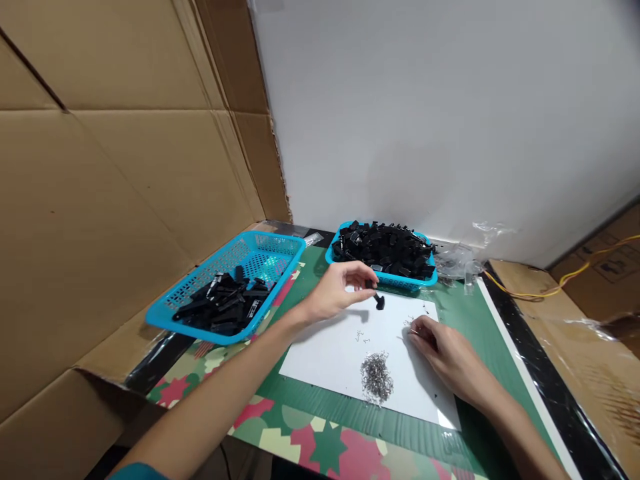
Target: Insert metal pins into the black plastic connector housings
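Note:
My left hand [340, 287] is closed in a pinch on a small black plastic part [379, 302], held above the white sheet [320, 363]. Its dark, wider end points down and to the right. Lower on the right, my right hand [440, 347] has thumb and fingertips pressed together close to the sheet. Whatever those fingertips hold is too small to make out. Between the hands and nearer to me lies a pile of tiny silvery metal pieces [376, 379]. A few loose metal pieces [359, 335] are scattered beyond the pile.
A blue basket [163, 319] at the left holds black plastic pieces [227, 303]. Another blue basket [400, 283] at the back is heaped with black parts [385, 247]. Clear plastic bags [457, 261] lie beside it. Cardboard [125, 187] walls the left side; a yellow cable [565, 280] runs at right.

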Demonstrator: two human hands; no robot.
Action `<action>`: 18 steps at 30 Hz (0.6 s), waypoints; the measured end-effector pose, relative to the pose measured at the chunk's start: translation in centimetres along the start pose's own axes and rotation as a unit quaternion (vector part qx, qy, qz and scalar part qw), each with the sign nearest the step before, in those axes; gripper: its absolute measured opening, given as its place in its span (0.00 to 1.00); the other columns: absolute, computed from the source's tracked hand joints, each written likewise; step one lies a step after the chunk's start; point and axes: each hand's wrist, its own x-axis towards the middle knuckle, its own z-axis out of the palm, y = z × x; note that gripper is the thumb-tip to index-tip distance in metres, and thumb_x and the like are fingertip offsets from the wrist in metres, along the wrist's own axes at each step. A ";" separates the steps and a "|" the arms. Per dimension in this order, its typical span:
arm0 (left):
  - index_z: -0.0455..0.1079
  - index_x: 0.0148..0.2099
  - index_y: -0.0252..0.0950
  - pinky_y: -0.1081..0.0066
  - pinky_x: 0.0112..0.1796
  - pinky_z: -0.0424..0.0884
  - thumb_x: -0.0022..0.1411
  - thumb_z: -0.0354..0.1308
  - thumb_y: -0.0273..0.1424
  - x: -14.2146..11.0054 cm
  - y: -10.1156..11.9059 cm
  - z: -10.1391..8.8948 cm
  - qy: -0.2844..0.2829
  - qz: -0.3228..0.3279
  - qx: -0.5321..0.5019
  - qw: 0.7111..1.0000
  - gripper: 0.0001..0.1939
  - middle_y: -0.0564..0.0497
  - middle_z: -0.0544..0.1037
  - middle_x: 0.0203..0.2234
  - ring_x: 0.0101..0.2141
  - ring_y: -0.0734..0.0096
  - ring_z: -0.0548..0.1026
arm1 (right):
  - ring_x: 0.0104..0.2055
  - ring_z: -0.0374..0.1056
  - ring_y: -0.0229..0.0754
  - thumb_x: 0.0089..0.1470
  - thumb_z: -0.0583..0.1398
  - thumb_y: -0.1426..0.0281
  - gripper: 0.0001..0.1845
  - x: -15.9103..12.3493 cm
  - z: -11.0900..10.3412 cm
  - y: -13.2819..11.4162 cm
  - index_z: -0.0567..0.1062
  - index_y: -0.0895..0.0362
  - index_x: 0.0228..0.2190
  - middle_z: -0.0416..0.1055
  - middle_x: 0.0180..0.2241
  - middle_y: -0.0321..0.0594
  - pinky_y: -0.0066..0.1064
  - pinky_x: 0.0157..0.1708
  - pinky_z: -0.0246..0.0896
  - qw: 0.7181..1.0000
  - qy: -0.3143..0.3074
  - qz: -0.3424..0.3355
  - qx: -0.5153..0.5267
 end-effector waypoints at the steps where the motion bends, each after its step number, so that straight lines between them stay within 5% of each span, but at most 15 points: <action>1: 0.79 0.43 0.34 0.67 0.41 0.71 0.55 0.74 0.32 0.0 -0.8 0.6 -0.001 -0.030 -0.050 0.998 0.14 0.47 0.81 0.35 0.36 0.69 0.77 | 0.29 0.65 0.42 0.70 0.52 0.59 0.14 -0.1 -0.1 -0.2 0.71 0.53 0.36 0.71 0.28 0.35 0.32 0.30 0.56 1.000 0.007 -0.006 0.022; 5: 0.79 0.51 0.32 0.69 0.43 0.71 0.58 0.74 0.35 -1.0 -2.9 2.3 0.036 -0.113 -0.220 0.968 0.21 0.41 0.83 0.42 0.42 0.66 0.79 | 0.29 0.61 0.39 0.71 0.49 0.54 0.17 -0.1 -0.1 -0.4 0.67 0.53 0.39 0.67 0.31 0.34 0.30 0.29 0.55 0.993 0.026 -0.002 0.112; 11: 0.74 0.55 0.38 0.65 0.44 0.76 0.66 0.68 0.38 -2.7 -2.8 3.8 0.012 -0.139 -0.363 0.921 0.19 0.43 0.79 0.47 0.42 0.60 0.83 | 0.22 0.53 0.36 0.70 0.52 0.51 0.19 0.0 0.0 0.4 0.67 0.53 0.37 0.63 0.27 0.31 0.28 0.23 0.45 0.991 0.033 0.053 0.123; 18: 0.70 0.58 0.38 0.76 0.22 0.68 0.67 0.66 0.41 -3.0 -2.4 4.4 -0.011 -0.150 -0.369 0.917 0.22 0.39 0.78 0.51 0.29 0.71 0.79 | 0.26 0.67 0.42 0.68 0.54 0.56 0.16 0.0 -0.7 1.4 0.72 0.53 0.36 0.74 0.30 0.39 0.31 0.27 0.57 0.999 0.048 0.025 -0.004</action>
